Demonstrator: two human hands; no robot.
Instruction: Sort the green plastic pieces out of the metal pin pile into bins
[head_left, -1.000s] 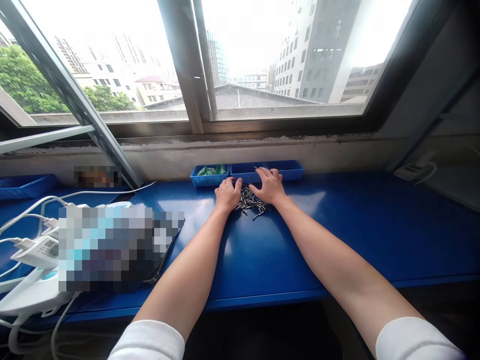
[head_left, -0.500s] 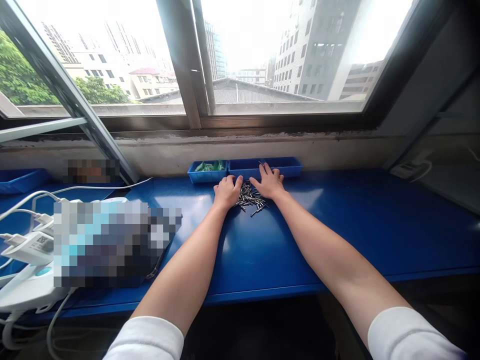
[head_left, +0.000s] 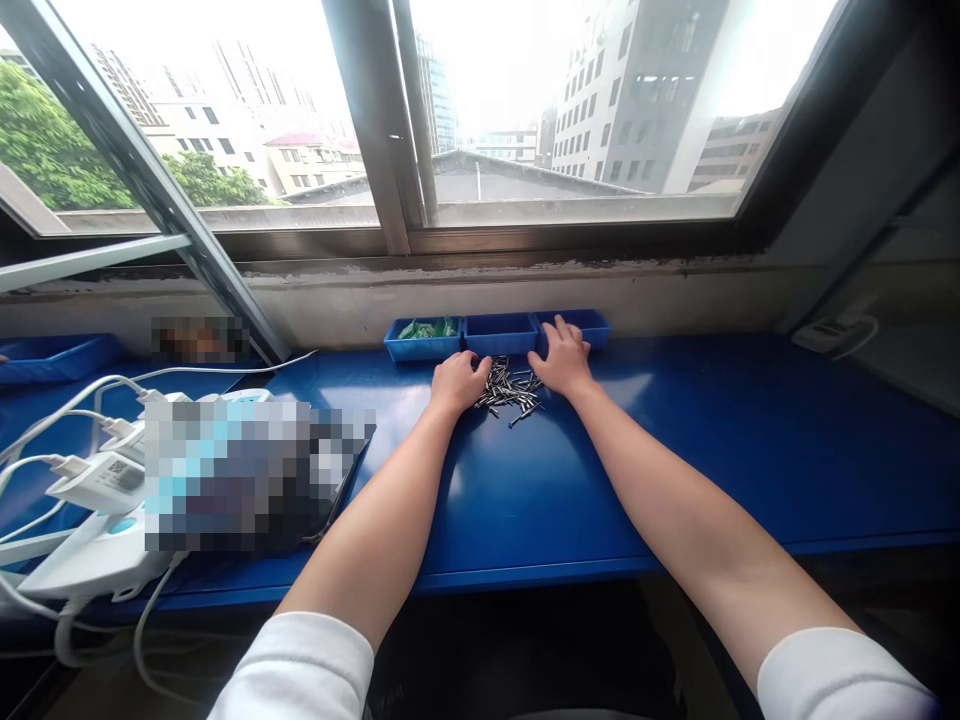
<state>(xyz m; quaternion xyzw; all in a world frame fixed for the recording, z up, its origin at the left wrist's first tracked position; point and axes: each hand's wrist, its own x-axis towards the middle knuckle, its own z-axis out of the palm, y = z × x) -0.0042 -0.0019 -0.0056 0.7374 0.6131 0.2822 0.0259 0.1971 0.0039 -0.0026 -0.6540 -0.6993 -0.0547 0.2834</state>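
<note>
A loose pile of dark metal screws or pins [head_left: 510, 388] lies on the blue table [head_left: 525, 500]. At the pile's left edge is my left hand [head_left: 459, 382], its fingers bent and the thumb touching the pieces; whether it grips one is too small to tell. My right hand [head_left: 564, 360] is at the right, fingers spread, the fingertips over the front of the right blue bin [head_left: 596, 325]. Beside that bin stand a middle blue bin [head_left: 500, 330] and a left blue bin [head_left: 424, 347] with green packets inside.
On the left are a white power strip [head_left: 90, 560] with chargers and cables, and a blurred item [head_left: 232, 480]. A blue tray [head_left: 60, 358] sits at the far left. A metal frame post [head_left: 187, 220] slants down behind, before the window.
My right hand has shifted right, from the middle bin to the right bin, uncovering the middle one. My left hand stays by the pile. The view has shifted slightly.
</note>
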